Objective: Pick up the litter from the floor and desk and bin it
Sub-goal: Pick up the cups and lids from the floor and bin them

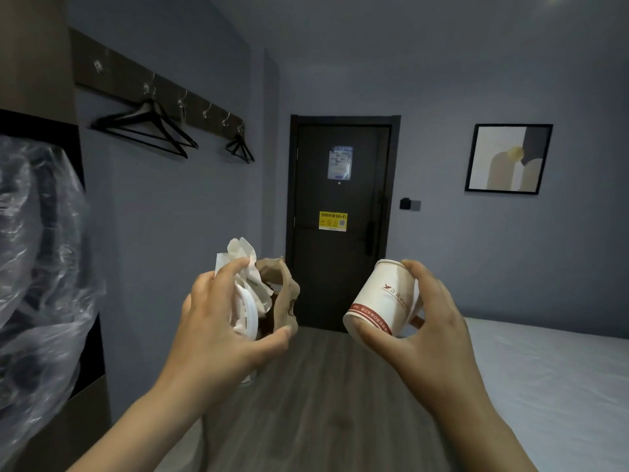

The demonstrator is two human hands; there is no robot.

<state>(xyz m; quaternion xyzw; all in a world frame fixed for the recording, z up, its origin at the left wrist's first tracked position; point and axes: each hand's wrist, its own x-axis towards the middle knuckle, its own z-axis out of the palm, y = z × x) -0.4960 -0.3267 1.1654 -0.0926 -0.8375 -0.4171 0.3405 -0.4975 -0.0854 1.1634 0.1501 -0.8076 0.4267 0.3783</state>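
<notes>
left hand (218,321) clenches crumpled paper litter (262,291); right hand (429,321) grasps a paper cup (381,298) with unreadable red print; door sticker (333,221) reads "wi-fi".

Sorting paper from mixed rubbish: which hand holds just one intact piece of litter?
The right hand holds only a white paper cup with red print. The left hand clutches a wad: crumpled white tissue and brown paper.

Dim, bluish room light; a faint glow at the top right corner. Glare streaks the plastic wrap (37,240) at left. Wide-angle bending curves the edges; the forearms at the bottom look soft
</notes>
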